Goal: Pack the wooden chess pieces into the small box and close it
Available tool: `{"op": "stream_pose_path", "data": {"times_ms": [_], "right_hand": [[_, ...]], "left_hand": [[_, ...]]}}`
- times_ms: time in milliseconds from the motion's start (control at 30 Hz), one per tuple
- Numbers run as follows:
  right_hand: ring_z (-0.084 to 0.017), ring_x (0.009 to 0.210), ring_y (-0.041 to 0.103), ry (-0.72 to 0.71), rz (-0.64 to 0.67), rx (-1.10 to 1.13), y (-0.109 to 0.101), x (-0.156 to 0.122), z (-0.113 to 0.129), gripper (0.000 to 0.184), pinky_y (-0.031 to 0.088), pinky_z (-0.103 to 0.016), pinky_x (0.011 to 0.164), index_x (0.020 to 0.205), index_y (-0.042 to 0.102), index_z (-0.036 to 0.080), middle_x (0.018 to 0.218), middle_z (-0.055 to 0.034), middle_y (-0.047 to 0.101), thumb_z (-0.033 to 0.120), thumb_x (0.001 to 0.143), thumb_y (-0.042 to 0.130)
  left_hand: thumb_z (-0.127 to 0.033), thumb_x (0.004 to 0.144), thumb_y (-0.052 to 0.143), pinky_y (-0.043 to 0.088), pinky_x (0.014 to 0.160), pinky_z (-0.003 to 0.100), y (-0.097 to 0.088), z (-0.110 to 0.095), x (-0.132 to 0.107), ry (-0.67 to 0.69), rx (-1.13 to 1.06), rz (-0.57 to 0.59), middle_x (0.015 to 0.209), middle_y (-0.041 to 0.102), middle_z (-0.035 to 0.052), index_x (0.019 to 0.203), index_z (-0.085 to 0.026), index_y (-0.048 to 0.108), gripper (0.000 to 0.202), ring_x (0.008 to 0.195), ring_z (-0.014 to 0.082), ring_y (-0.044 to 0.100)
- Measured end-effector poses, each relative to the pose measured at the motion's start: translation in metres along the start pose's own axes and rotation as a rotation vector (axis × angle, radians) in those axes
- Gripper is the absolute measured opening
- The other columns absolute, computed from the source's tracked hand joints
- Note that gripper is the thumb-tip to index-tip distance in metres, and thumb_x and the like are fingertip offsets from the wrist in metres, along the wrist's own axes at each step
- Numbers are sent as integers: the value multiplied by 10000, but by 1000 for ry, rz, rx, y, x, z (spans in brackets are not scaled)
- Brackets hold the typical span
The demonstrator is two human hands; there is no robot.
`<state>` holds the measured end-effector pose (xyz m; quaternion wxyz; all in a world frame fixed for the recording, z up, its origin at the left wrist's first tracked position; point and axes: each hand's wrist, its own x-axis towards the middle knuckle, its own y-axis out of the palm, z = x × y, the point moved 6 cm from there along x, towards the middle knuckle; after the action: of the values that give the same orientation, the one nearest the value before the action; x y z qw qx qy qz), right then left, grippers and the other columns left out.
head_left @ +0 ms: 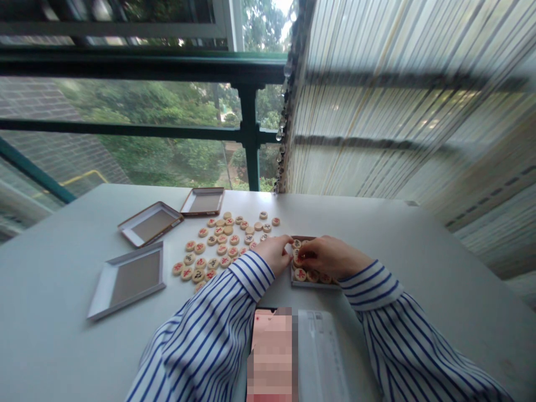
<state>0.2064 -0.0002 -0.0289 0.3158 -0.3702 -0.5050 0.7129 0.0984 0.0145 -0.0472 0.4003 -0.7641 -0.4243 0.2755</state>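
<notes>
A small box tray (295, 284) on the white table (419, 268) holds several round wooden chess pieces (300, 274) with red and black characters. My left hand (276, 252) rests at the tray's left edge, fingers pinched around a piece at the tray's top. My right hand (329, 255) lies over the tray with fingers curled on the pieces inside. Many loose chess pieces (218, 248) lie scattered on the table to the left of my hands. Both arms wear blue and white striped sleeves.
Three shallow empty box trays lie at the left: a white one (128, 279), a brown-rimmed one (149, 223) and another (203, 201) farther back. A phone (272, 352) and a white paper (322, 352) lie near me. A window railing (142, 131) and blinds (410, 106) stand behind.
</notes>
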Motion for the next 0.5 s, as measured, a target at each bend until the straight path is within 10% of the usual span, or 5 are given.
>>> {"op": "stream_pose_path", "data": {"times_ms": [500], "right_hand": [[-157, 663, 576, -8, 15, -57, -1, 1, 2, 199, 334, -234, 554, 830, 668, 248, 764, -29, 664, 314, 746, 500]], "left_hand": [[-203, 705, 496, 450, 676, 248, 1, 3, 0, -3, -21, -11, 744, 678, 16, 1063, -194, 551, 363, 720, 156, 619]]}}
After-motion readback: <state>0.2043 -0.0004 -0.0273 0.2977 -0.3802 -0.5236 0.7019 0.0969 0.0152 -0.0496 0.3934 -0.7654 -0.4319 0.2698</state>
